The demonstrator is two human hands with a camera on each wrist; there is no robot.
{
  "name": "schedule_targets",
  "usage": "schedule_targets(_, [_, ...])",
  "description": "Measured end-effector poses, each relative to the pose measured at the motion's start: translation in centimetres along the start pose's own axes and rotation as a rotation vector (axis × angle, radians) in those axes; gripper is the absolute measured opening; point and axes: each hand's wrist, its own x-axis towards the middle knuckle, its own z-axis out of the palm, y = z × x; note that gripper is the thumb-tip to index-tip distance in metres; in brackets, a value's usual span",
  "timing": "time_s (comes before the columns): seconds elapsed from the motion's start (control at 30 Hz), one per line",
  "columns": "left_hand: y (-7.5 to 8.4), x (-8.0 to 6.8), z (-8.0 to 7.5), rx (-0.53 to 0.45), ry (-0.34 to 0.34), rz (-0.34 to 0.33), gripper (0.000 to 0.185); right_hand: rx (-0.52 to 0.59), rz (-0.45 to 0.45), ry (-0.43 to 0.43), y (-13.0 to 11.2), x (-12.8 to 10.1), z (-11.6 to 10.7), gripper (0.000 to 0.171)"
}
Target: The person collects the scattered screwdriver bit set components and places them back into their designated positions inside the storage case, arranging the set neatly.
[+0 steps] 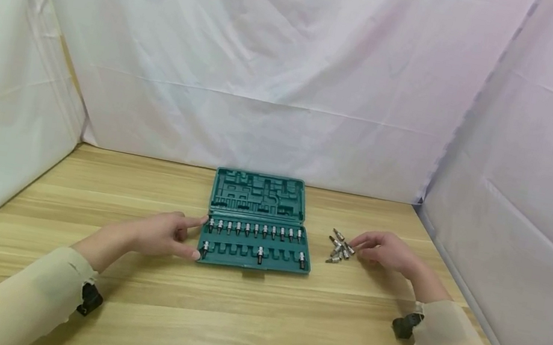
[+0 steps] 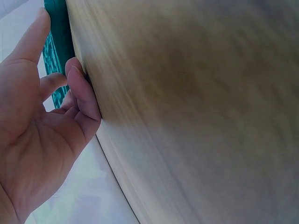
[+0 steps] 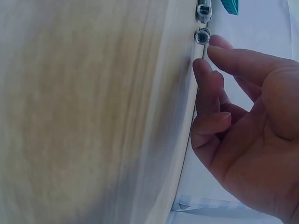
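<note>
An open green bit case (image 1: pixel 252 257) lies in the middle of the wooden table (image 1: pixel 250 327), its lid (image 1: pixel 257 194) flat behind the tray. A full row of metal bits (image 1: pixel 254 230) fills the tray's back slots, and three more stand in the front row. My left hand (image 1: pixel 191 236) rests against the case's left edge (image 2: pixel 56 28), index finger and thumb spread along it. My right hand (image 1: pixel 358 248) reaches with relaxed fingers to a small pile of loose bits (image 1: pixel 339 248) right of the case. In the right wrist view its fingertips (image 3: pixel 212 52) sit just beside one bit (image 3: pixel 202 36).
White cloth walls (image 1: pixel 271 74) enclose the table at the back and on both sides. Black wrist straps (image 1: pixel 404 325) show at both sleeves. The table's front half holds only my forearms.
</note>
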Motion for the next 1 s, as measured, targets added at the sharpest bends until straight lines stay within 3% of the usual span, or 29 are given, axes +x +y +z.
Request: schedule_targets(1.0, [-0.1, 0.0, 0.0, 0.021, 0.003, -0.007, 0.096, -0.212, -0.018, 0.029, 0.4, 0.9, -0.7, 0.019])
